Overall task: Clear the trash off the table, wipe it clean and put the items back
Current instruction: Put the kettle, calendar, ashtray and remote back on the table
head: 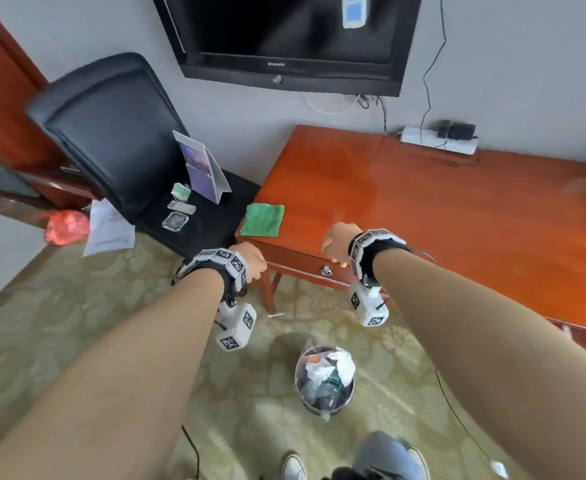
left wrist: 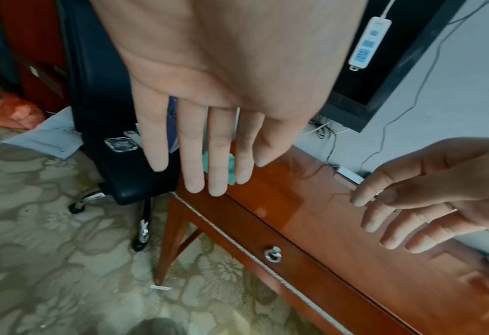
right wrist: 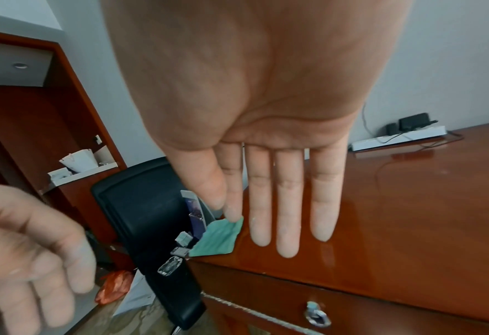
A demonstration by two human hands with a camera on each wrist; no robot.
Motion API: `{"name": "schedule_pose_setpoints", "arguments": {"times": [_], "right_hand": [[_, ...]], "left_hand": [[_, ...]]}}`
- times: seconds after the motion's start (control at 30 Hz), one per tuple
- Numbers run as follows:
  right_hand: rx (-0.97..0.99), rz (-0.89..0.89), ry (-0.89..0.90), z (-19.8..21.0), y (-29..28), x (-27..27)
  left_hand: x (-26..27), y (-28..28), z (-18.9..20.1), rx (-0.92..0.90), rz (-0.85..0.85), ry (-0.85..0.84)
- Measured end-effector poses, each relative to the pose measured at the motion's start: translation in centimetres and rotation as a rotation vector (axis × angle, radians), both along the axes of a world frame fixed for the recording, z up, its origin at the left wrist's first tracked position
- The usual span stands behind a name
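Note:
The red-brown table [head: 423, 209] carries a folded green cloth [head: 263, 220] on its front left corner. My left hand [head: 251, 261] hovers at that corner with straight fingers [left wrist: 193, 172] and holds nothing. Over the table's front edge, my right hand [head: 336, 242] is also open and empty, its fingers [right wrist: 287, 215] stretched out just right of the cloth [right wrist: 217, 240]. On the black chair [head: 118, 133] seat lie a purple brochure stand [head: 201, 168], a green packet [head: 180, 192], a small white item [head: 181, 207] and a glass ashtray [head: 175, 221].
A metal bin [head: 324, 379] full of trash stands on the carpet in front of the table. A power strip [head: 438, 140] with plugs lies at the table's back edge. A red bag [head: 66, 226] and papers [head: 109, 230] lie on the floor left of the chair. A TV [head: 291, 39] hangs above.

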State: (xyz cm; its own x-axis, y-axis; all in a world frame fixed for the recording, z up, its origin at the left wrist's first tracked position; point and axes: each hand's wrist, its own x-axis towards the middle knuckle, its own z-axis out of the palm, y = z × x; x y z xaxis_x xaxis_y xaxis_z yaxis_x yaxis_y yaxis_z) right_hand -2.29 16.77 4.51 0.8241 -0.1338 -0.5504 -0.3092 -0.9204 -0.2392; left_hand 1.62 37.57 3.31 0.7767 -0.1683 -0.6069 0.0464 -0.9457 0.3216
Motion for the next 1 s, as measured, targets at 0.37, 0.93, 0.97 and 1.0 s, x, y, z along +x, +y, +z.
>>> {"name": "schedule_pose_setpoints", "arguments": {"times": [0.37, 0.93, 0.97, 1.0], "right_hand": [[-0.016, 0.040, -0.034, -2.7, 14.2, 13.3], [0.069, -0.080, -0.099, -5.5, 23.5, 44.4], [0.066, -0.101, -0.104, -5.8, 23.6, 45.8], [0.068, -0.122, -0.105, -6.0, 23.6, 47.1]], "left_hand": [[10.5, 14.3, -3.1, -0.067, 0.091, -0.057], [41.3, 27.8, -6.8, 0.008, 0.056, -0.066], [42.7, 28.3, -7.1, 0.014, 0.053, -0.055], [44.2, 28.8, -7.6, 0.020, 0.045, -0.046]]}}
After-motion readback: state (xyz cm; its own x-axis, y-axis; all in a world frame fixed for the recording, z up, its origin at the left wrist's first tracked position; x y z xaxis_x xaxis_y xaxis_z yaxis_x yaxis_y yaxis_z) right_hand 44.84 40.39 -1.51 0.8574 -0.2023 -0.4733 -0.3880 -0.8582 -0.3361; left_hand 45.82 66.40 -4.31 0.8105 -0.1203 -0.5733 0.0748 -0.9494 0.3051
